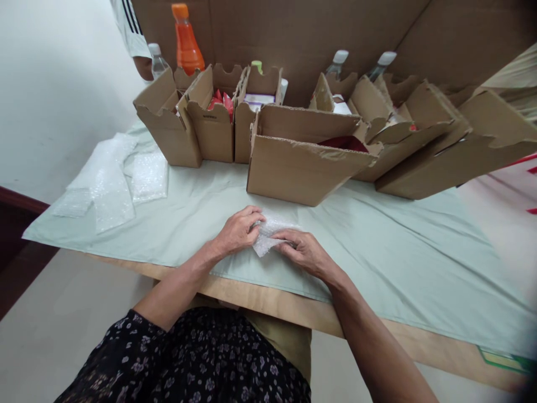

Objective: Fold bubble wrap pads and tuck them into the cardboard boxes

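Note:
Close to the table's front edge, a small piece of bubble wrap [273, 225] lies between my two hands. My left hand [241, 228] has its fingers curled over the wrap's left side. From the right, my right hand [302, 249] pinches the near edge, its fingertips partly tucked under a loose flap. Whether anything is inside the wrap I cannot tell. Just beyond my hands stands a wide open cardboard box [306, 168] with something dark red in it.
Several cardboard boxes [216, 131] line the back of the green cloth [201, 210]. Bubble wrap sheets [109, 182] lie at the left. Behind the boxes stand an orange bottle [187, 45] and clear bottles with white caps. Another person's sleeve [128, 25] shows at upper left.

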A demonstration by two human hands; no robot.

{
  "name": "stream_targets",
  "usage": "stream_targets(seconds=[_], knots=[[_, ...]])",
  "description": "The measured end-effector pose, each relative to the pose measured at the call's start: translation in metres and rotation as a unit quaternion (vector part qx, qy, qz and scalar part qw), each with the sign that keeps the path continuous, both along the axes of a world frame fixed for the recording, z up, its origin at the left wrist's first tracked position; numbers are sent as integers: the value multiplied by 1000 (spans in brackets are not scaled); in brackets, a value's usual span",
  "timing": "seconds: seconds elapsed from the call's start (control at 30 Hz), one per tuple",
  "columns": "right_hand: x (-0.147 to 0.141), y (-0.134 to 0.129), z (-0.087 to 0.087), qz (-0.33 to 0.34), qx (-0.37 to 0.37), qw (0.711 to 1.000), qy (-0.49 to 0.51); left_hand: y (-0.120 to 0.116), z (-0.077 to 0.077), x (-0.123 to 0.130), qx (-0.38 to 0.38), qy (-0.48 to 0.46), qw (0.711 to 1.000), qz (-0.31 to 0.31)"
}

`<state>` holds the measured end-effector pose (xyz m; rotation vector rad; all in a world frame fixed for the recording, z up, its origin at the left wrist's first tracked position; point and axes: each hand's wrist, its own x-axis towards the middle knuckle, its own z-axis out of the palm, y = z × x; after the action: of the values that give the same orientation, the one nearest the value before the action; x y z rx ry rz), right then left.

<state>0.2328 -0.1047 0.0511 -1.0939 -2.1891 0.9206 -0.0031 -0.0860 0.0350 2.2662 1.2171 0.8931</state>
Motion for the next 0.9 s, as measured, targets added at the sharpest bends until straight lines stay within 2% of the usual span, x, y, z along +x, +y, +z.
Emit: stream_targets(seconds=[0.53, 0.9], knots=[[-3, -1, -5, -39, 11, 998, -45, -1, 0, 1, 34, 43, 998, -18], [-4, -1, -1, -34, 7, 999, -33, -1, 0, 1, 20, 31, 999, -16]])
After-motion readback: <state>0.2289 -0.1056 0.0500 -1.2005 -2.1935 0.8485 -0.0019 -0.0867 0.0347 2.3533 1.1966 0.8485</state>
